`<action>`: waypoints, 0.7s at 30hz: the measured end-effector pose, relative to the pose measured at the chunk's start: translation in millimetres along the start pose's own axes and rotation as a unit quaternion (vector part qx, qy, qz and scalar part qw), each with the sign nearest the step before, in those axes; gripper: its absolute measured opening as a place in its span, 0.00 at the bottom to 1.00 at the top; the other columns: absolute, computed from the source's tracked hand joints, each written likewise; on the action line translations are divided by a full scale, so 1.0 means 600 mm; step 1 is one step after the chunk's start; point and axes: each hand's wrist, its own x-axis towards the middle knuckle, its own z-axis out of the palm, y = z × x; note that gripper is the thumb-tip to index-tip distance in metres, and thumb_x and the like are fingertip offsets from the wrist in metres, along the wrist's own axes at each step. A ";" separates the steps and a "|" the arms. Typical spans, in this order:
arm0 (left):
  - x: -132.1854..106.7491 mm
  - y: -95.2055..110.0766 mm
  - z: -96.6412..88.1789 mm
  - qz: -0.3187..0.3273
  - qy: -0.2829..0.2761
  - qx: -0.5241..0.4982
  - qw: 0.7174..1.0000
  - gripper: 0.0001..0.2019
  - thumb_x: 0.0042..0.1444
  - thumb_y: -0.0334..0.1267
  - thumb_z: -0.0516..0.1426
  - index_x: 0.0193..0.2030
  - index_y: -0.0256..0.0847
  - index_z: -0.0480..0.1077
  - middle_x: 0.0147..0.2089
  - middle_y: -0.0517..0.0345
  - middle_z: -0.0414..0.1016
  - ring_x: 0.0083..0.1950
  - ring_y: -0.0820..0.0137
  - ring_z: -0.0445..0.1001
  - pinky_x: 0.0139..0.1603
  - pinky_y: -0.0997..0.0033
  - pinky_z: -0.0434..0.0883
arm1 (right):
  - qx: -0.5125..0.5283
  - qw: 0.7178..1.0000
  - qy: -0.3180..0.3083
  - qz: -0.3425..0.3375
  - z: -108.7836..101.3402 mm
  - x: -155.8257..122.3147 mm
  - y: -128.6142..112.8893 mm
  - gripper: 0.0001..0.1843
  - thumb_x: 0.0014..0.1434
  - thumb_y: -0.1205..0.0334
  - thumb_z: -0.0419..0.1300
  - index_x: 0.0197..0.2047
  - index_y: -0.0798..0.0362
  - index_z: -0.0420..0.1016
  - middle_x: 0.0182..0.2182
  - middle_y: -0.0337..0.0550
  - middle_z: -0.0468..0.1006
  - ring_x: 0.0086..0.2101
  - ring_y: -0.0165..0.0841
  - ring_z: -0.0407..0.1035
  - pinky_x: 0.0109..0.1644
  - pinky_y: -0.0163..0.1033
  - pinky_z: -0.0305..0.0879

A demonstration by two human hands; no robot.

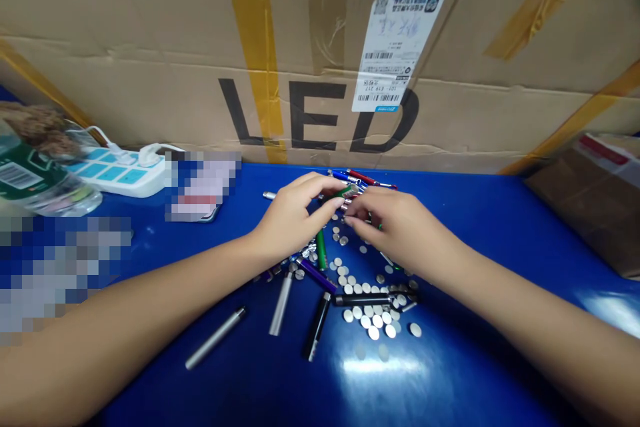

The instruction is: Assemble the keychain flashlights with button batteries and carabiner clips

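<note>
My left hand (300, 217) is closed on a green penlight (346, 192), pinched between thumb and fingers, its silvery end pointing right. Close beside that end, my right hand (393, 217) has its fingers curled together in a pinch. Whatever they hold is too small or hidden to name. Below both hands lie many silvery button cells (379, 320), loosely scattered. Among them rest a green penlight tube (321, 250), a purple tube (316, 273) and a black penlight (363, 299). Nearer me are another black tube (317, 328) and two silver tubes (215, 339).
A large cardboard box (175, 47) marked LED walls off the back of the blue table (450, 360). Blue and red penlights (363, 177) lie before it. At left stand a power strip (125, 173), a phone (205, 187) and a plastic bottle (45, 180); at right, a brown carton (590, 200).
</note>
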 end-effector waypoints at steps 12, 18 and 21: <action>-0.007 0.022 0.001 0.103 -0.144 -0.018 0.984 0.09 0.60 0.33 0.53 0.46 0.38 0.70 0.42 0.55 0.76 0.45 0.70 0.73 0.48 0.71 0.70 | 0.207 0.966 0.128 0.092 0.002 -0.083 -0.007 0.02 0.62 0.62 0.54 0.39 0.50 0.64 0.26 0.36 0.70 0.26 0.28 0.66 0.29 0.35 0.64; -0.007 0.023 -0.001 0.066 -0.149 -0.010 0.987 0.09 0.60 0.33 0.54 0.46 0.38 0.70 0.43 0.57 0.77 0.45 0.71 0.74 0.48 0.73 0.71 | 0.177 0.973 0.127 0.080 0.004 -0.086 -0.005 0.02 0.63 0.62 0.53 0.40 0.50 0.63 0.28 0.38 0.72 0.27 0.28 0.68 0.30 0.36 0.64; -0.007 0.023 -0.001 0.073 -0.157 -0.006 0.985 0.09 0.60 0.33 0.54 0.47 0.38 0.71 0.44 0.57 0.77 0.47 0.71 0.74 0.50 0.72 0.70 | 0.155 0.977 0.128 0.067 0.005 -0.087 -0.001 0.02 0.63 0.63 0.53 0.40 0.50 0.63 0.27 0.37 0.72 0.26 0.28 0.67 0.28 0.34 0.63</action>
